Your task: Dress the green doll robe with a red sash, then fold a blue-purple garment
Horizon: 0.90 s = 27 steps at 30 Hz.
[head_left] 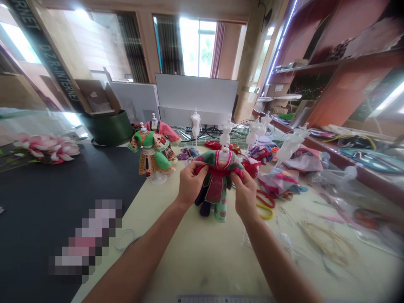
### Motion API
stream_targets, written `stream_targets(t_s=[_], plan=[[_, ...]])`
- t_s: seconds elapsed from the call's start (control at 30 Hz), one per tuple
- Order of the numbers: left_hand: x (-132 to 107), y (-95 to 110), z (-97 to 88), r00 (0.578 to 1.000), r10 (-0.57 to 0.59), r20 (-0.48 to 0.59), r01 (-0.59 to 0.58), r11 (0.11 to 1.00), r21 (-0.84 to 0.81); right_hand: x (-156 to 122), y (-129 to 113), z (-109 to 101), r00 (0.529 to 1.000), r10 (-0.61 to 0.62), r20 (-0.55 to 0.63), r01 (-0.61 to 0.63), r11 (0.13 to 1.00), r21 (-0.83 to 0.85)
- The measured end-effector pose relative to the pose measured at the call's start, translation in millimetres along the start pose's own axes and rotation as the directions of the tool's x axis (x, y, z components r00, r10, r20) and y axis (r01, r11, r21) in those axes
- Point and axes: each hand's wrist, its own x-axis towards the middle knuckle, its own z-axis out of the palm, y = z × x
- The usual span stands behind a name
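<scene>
A dressed mannequin (152,153) stands at far left. The left hand (191,184) pinches one end of the red sash (217,172) on a green doll costume (216,198); the right hand (245,194) pinches the other end. The hands are apart, both clamped on the sash. The costume is between them, over the pale mat (195,269). Scissors (265,201) lie just right.

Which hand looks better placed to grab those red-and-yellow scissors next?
Probably the right: the right hand grips the red sash nearest the scissors, while the left hand grips its other end, with the doll costume between it and them.
</scene>
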Motion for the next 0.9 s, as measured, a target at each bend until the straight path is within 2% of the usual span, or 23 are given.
stream_targets(t_s=[0.5,0.9], plan=[[-1.6,-0.1,-1.2,1.000,-0.010,0.016,0.010,0.999,-0.034,-3.1,-1.1,-2.2,1.000,-0.030,-0.006,0.030,1.000,0.006],[3.3,-5.9,2.0,1.000,-0.022,0.009,0.023,0.997,-0.067,0.2,-1.8,2.9,1.000,0.005,-0.003,-0.005,0.999,0.040]])
